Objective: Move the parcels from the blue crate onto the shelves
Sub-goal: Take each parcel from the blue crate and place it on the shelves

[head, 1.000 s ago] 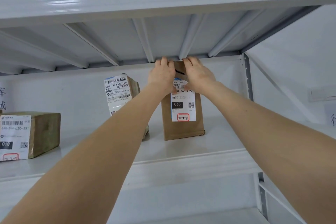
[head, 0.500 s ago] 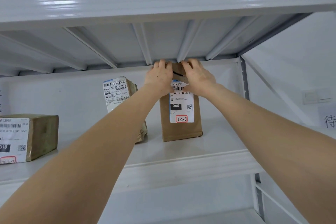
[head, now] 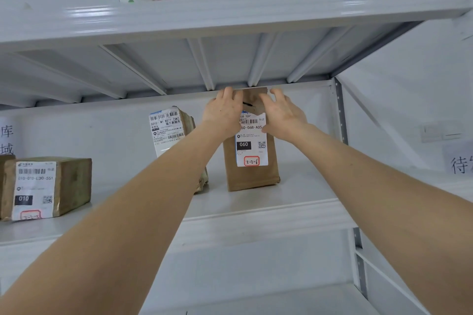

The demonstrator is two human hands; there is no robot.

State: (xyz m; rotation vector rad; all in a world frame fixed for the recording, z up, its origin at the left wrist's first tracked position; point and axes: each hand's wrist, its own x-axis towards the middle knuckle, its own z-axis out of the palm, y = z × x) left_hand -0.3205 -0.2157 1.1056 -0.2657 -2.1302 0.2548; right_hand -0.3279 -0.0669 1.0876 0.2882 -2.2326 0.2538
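Brown paper wraps the parcel (head: 252, 176) in hand, which stands upright on the middle shelf (head: 256, 215), well to the right, its white label marked 060 facing out. The left hand (head: 225, 114) lies against the parcel's top left corner with its fingers (head: 231, 93) nearly straight, touching rather than clasping as far as the view shows. The right hand (head: 282, 119) sits just beside the top right corner, fingers spread wide and loose, holding nothing.

The step looks like the settling and letting go of a parcel already placed. To do it well, I would judge:

- Check that the base sits flat on the shelf before the left hand lifts; a tall, narrow parcel tips easily.
- Draw both hands straight back toward the body, not sideways, so that no sleeve or wrist drags the top along.
- Keep it clear of the leaning parcel (head: 170, 130) just to its left (that one looks tilted already, and a nudge could bring it over).
- Leave the label square to the front so it can be read.

A third parcel (head: 53, 186) lies well apart at the far left. The blue crate is out of view.
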